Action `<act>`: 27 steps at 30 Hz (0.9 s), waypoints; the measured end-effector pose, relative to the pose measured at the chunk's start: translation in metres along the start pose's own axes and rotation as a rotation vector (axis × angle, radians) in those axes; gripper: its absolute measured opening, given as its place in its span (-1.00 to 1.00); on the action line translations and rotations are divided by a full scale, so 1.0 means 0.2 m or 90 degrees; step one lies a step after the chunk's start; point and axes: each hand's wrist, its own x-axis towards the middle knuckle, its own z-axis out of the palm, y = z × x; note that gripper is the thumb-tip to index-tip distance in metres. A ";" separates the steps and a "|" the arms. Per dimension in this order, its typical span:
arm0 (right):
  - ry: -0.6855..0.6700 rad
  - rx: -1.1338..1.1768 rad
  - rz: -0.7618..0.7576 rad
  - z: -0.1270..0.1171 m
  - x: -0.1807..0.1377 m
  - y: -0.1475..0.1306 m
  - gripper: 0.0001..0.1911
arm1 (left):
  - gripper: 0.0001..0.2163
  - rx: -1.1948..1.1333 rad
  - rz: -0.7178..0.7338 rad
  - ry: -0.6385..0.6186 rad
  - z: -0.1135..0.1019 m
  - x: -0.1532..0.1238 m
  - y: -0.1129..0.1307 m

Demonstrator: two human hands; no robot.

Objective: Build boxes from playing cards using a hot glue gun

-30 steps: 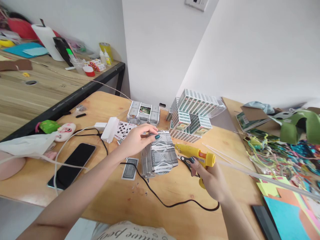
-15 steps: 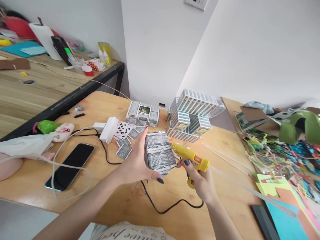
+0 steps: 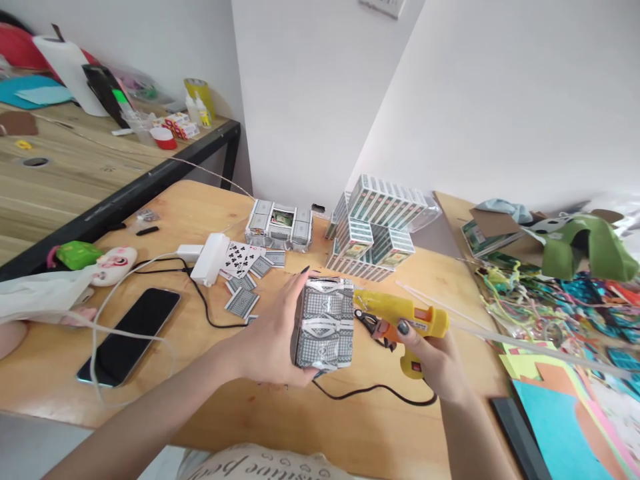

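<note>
My left hand (image 3: 273,327) is wrapped round the left side of a box covered in grey-and-white playing cards (image 3: 327,323), held above the table. My right hand (image 3: 435,360) grips a yellow glue gun (image 3: 400,310) by its handle. The gun's nozzle points left, close to the box's right side; whether they touch I cannot tell. A clear glue stick (image 3: 500,341) sticks out from the gun's back. Dark loops like scissor handles (image 3: 367,321) show on the table behind the gun. Loose playing cards (image 3: 242,302) lie left of the box.
A card-covered case (image 3: 279,225) and a stack of card boxes (image 3: 385,200) stand at the back. A white power strip (image 3: 210,259), cables and a phone (image 3: 130,337) lie left. Coloured paper (image 3: 560,427) and tangled cords (image 3: 525,303) fill the right. The gun's black cord (image 3: 370,390) crosses the front.
The box has been turned in my left hand, so its face stands more upright towards me. My right hand has moved the glue gun a little to the right and down.
</note>
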 end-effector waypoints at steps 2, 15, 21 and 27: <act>-0.018 -0.023 0.007 -0.03 0.01 -0.01 -0.59 | 0.13 -0.010 0.027 -0.010 0.00 0.01 0.00; -0.142 -0.172 0.053 -0.16 0.08 -0.23 -0.58 | 0.09 -0.034 0.067 -0.080 0.05 0.01 -0.02; -0.205 -0.141 0.064 -0.18 0.17 -0.26 -0.68 | 0.07 -0.088 0.068 -0.087 0.03 0.02 0.01; -0.224 -0.108 0.093 -0.16 0.21 -0.24 -0.70 | 0.06 -0.124 0.042 -0.091 0.04 0.00 -0.01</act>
